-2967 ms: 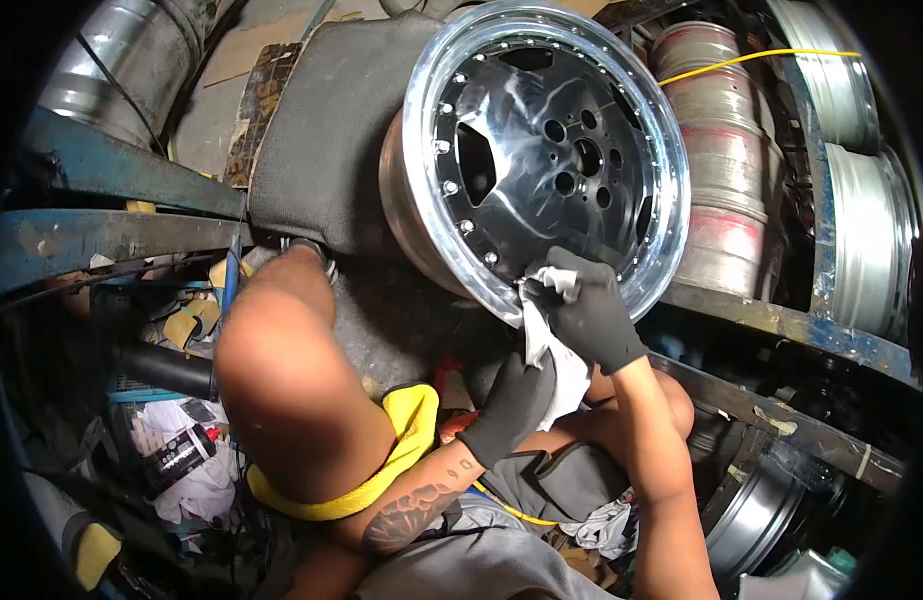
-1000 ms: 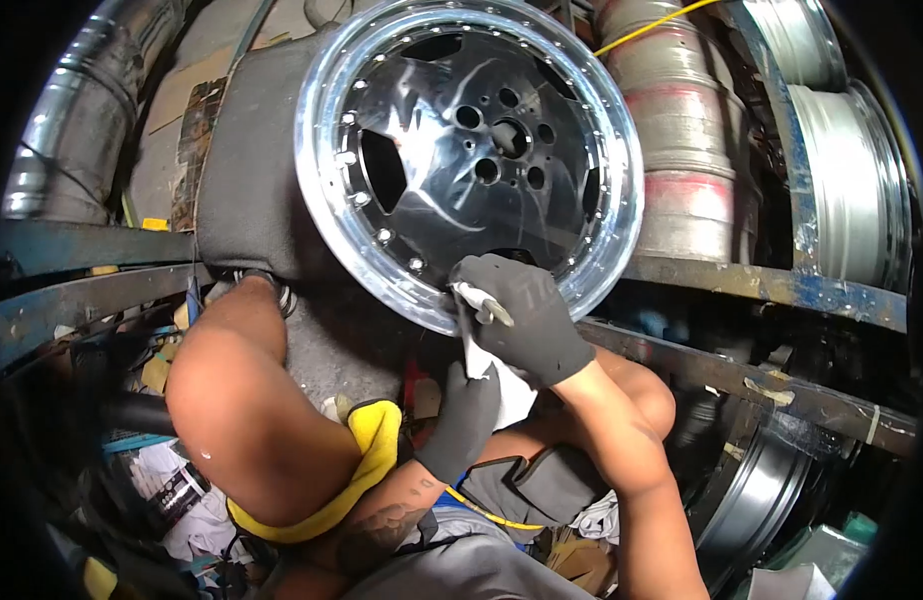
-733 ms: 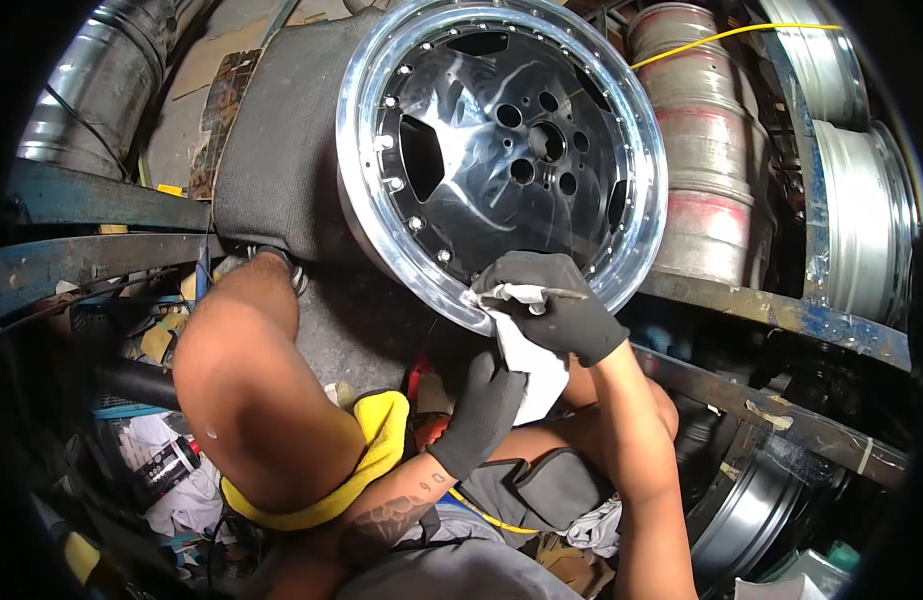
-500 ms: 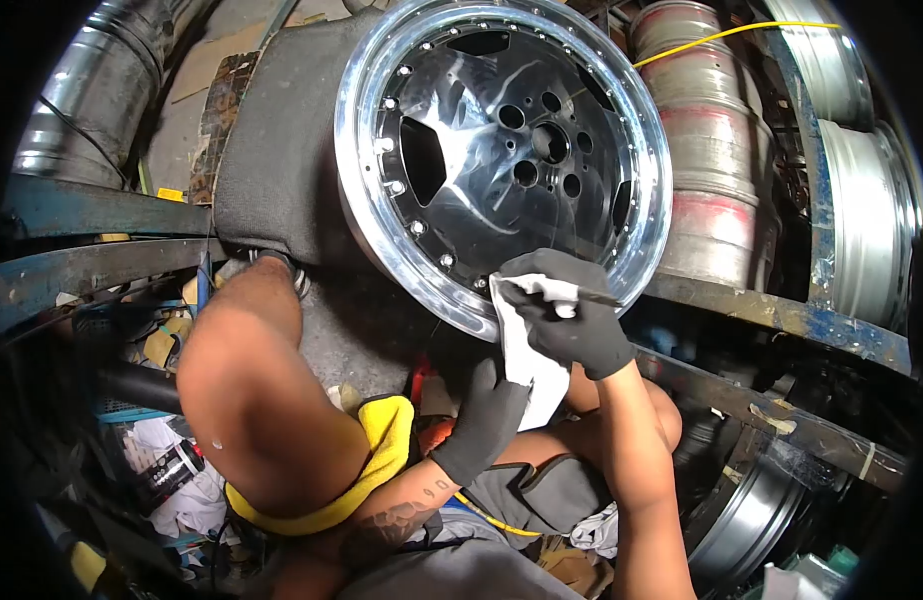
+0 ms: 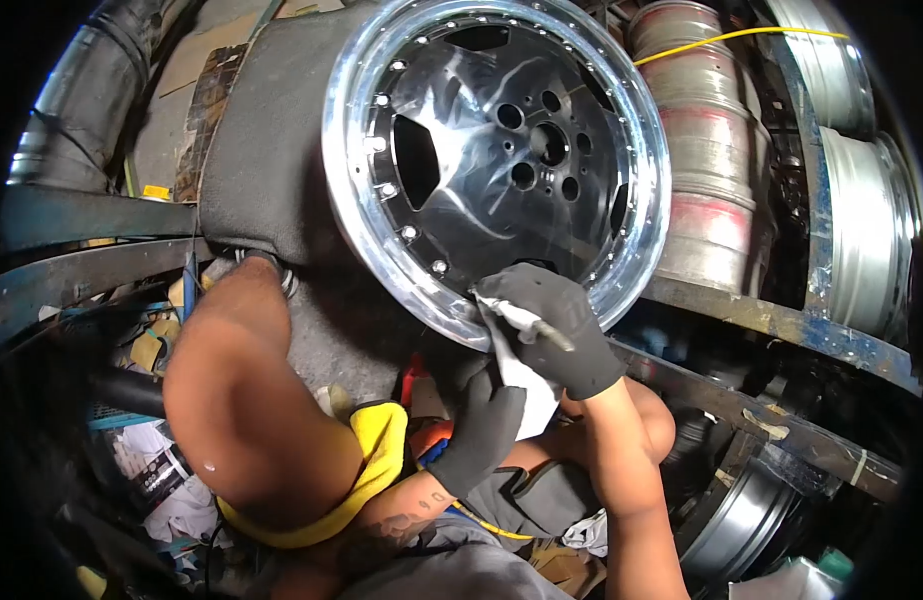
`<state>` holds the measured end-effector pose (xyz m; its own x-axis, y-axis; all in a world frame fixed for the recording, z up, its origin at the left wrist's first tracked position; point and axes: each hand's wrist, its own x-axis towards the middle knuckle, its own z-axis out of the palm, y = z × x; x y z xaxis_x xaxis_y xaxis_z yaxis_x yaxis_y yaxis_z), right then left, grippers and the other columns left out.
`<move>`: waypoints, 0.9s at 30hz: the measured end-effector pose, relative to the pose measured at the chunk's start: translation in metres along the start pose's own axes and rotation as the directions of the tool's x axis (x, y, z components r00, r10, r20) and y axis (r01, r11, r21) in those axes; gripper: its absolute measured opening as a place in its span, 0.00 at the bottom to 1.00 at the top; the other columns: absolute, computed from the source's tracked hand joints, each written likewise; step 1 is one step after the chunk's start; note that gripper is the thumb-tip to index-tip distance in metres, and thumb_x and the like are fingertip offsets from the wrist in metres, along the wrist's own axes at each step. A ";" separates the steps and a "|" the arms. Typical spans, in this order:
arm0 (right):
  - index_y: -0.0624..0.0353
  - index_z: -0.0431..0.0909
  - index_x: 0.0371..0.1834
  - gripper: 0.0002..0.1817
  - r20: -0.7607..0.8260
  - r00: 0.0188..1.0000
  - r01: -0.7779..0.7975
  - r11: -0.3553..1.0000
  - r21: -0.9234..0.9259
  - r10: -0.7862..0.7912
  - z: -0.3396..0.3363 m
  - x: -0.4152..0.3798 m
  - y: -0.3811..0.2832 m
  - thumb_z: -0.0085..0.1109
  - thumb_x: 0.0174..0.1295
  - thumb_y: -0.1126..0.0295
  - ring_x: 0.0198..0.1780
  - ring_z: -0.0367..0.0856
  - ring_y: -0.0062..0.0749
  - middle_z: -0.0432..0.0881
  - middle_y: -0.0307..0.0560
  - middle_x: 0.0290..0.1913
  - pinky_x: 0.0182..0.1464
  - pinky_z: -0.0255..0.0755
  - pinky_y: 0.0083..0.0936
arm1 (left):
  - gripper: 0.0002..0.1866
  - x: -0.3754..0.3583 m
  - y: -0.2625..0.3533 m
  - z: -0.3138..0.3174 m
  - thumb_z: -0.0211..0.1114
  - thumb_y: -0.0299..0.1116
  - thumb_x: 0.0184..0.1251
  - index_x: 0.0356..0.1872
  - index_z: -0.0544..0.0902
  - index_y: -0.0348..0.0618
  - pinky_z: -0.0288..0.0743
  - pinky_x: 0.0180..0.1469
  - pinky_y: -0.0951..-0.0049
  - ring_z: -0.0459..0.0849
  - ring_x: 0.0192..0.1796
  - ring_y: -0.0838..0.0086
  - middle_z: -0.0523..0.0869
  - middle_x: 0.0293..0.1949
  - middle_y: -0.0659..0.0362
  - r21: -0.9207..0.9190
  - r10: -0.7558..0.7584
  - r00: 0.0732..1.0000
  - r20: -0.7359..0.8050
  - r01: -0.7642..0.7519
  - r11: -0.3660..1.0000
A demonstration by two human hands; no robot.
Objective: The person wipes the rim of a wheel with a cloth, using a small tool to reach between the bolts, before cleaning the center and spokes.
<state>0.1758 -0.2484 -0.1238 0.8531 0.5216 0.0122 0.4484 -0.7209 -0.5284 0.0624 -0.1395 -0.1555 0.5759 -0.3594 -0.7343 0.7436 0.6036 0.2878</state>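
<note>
A polished wheel rim [image 5: 452,130] with small bolts round its lip leans in front of me. At its lower edge my right hand [image 5: 557,325], in a dark glove, is closed on a thin stick-like tool [image 5: 555,336] and part of a white cloth [image 5: 527,392]. The cloth's upper end touches the rim near the bolts. My left hand [image 5: 479,430], also gloved, grips the hanging part of the cloth just below the rim.
Stacked rims [image 5: 707,150] stand on a metal rack [image 5: 772,322] at the right, with more rims beyond. A grey padded surface [image 5: 272,140] lies behind the wheel. A yellow cloth [image 5: 380,445] lies by my knee; clutter fills the lower left.
The wheel appears slightly farther left. My right hand has shifted a little left and down along its lower edge, with the cloth's upper end.
</note>
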 end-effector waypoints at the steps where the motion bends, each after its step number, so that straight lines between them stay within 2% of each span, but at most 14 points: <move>1: 0.59 0.83 0.45 0.14 0.005 1.000 0.016 1.000 0.011 -0.016 0.001 0.000 0.003 0.69 0.53 0.77 0.43 0.86 0.51 0.86 0.51 0.42 0.45 0.81 0.41 | 0.10 0.001 -0.001 0.000 0.57 0.35 0.80 0.47 0.82 0.42 0.75 0.37 0.78 0.78 0.35 0.84 0.82 0.36 0.65 -0.004 -0.004 1.000 0.021 0.004 1.000; 2: 0.58 0.83 0.45 0.14 0.011 0.999 0.031 0.999 0.025 -0.031 0.002 -0.002 0.007 0.69 0.53 0.77 0.43 0.86 0.51 0.86 0.51 0.42 0.45 0.81 0.41 | 0.10 0.001 -0.003 -0.001 0.56 0.35 0.80 0.48 0.83 0.42 0.75 0.37 0.78 0.79 0.35 0.84 0.83 0.37 0.65 -0.007 -0.010 0.999 0.038 0.010 1.000; 4: 0.60 0.86 0.43 0.13 0.044 0.990 -0.144 0.948 0.285 0.137 -0.003 -0.002 0.009 0.72 0.54 0.75 0.43 0.88 0.49 0.87 0.50 0.41 0.44 0.81 0.38 | 0.11 0.002 -0.003 -0.006 0.56 0.36 0.80 0.49 0.83 0.41 0.76 0.37 0.78 0.80 0.35 0.84 0.84 0.38 0.64 -0.007 -0.012 0.998 0.066 0.013 1.000; 5: 0.60 0.86 0.43 0.13 0.065 0.979 -0.202 0.932 0.302 0.192 -0.004 0.000 0.007 0.71 0.53 0.76 0.41 0.87 0.49 0.87 0.51 0.40 0.44 0.80 0.36 | 0.12 0.003 -0.002 -0.009 0.55 0.36 0.80 0.50 0.84 0.41 0.77 0.37 0.78 0.81 0.36 0.84 0.85 0.38 0.63 -0.006 -0.009 0.997 0.078 0.009 1.000; 8: 0.60 0.86 0.43 0.12 -0.034 0.989 -0.137 0.985 0.105 0.141 0.003 0.001 -0.001 0.71 0.54 0.77 0.39 0.86 0.49 0.87 0.50 0.40 0.44 0.79 0.35 | 0.14 0.010 -0.012 -0.023 0.58 0.30 0.77 0.59 0.77 0.42 0.79 0.46 0.73 0.82 0.45 0.79 0.83 0.48 0.61 0.007 -0.115 0.988 0.099 0.115 0.993; 9: 0.59 0.83 0.42 0.13 -0.069 0.993 -0.082 0.989 0.122 0.091 0.004 0.000 -0.002 0.70 0.52 0.77 0.40 0.86 0.51 0.86 0.50 0.39 0.43 0.79 0.39 | 0.15 0.010 -0.014 -0.026 0.59 0.29 0.76 0.61 0.76 0.42 0.80 0.47 0.73 0.82 0.47 0.77 0.82 0.50 0.60 0.007 -0.132 0.986 0.103 0.132 0.991; 12: 0.59 0.83 0.40 0.12 -0.007 0.970 -0.225 0.909 0.351 0.243 0.001 -0.004 0.001 0.70 0.51 0.78 0.42 0.85 0.50 0.86 0.49 0.41 0.44 0.80 0.38 | 0.15 0.009 -0.012 -0.026 0.59 0.28 0.76 0.60 0.76 0.43 0.80 0.46 0.73 0.83 0.47 0.77 0.82 0.49 0.60 0.013 -0.109 0.984 0.142 0.109 0.994; 14: 0.58 0.82 0.40 0.12 -0.046 0.981 -0.172 0.952 0.253 0.189 0.002 -0.001 -0.002 0.69 0.52 0.77 0.42 0.85 0.50 0.85 0.49 0.40 0.44 0.80 0.39 | 0.14 0.010 -0.007 -0.023 0.59 0.28 0.75 0.59 0.76 0.43 0.81 0.46 0.73 0.83 0.46 0.77 0.83 0.49 0.60 0.017 -0.084 0.981 0.175 0.082 0.996; 16: 0.58 0.82 0.42 0.13 -0.033 0.985 -0.162 0.973 0.163 0.169 0.001 0.000 -0.004 0.69 0.52 0.77 0.41 0.84 0.51 0.84 0.50 0.39 0.43 0.79 0.40 | 0.14 0.008 -0.008 -0.020 0.58 0.28 0.76 0.59 0.77 0.42 0.82 0.46 0.72 0.84 0.48 0.76 0.83 0.49 0.60 0.025 -0.081 0.988 0.129 0.078 0.997; 17: 0.58 0.81 0.43 0.14 -0.021 0.988 -0.147 0.966 0.212 0.155 0.003 0.000 -0.001 0.69 0.52 0.76 0.39 0.83 0.52 0.83 0.50 0.39 0.42 0.78 0.40 | 0.13 0.006 -0.004 -0.018 0.58 0.28 0.76 0.58 0.77 0.42 0.82 0.47 0.72 0.84 0.48 0.76 0.83 0.49 0.60 0.030 -0.095 0.988 0.118 0.092 0.995; 21: 0.58 0.81 0.42 0.13 0.038 0.987 -0.154 0.987 0.035 0.153 0.001 0.005 0.001 0.69 0.52 0.74 0.41 0.84 0.51 0.83 0.49 0.38 0.42 0.78 0.40 | 0.12 0.001 0.008 -0.012 0.57 0.27 0.76 0.57 0.78 0.41 0.83 0.47 0.71 0.85 0.49 0.75 0.84 0.49 0.60 0.050 -0.161 0.983 0.088 0.157 0.986; 24: 0.58 0.82 0.41 0.13 0.046 0.990 -0.140 0.970 0.201 0.133 -0.001 0.001 0.006 0.68 0.52 0.75 0.41 0.84 0.52 0.83 0.50 0.38 0.42 0.78 0.41 | 0.12 -0.003 0.004 -0.009 0.56 0.29 0.77 0.56 0.79 0.40 0.81 0.46 0.73 0.84 0.47 0.77 0.84 0.47 0.61 0.056 -0.107 0.993 0.054 0.104 0.993; 27: 0.58 0.82 0.42 0.13 0.015 0.981 -0.194 0.955 0.224 0.195 -0.002 0.004 0.003 0.69 0.52 0.76 0.41 0.84 0.53 0.84 0.51 0.38 0.43 0.79 0.39 | 0.13 -0.001 0.006 -0.009 0.56 0.31 0.77 0.56 0.80 0.39 0.79 0.44 0.75 0.82 0.43 0.79 0.85 0.45 0.62 0.081 -0.033 0.995 0.099 0.025 0.996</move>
<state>0.1811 -0.2497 -0.1239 0.9201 0.3777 -0.1042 0.2032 -0.6875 -0.6972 0.0636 -0.1292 -0.1583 0.5816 -0.4481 -0.6789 0.7830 0.5345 0.3180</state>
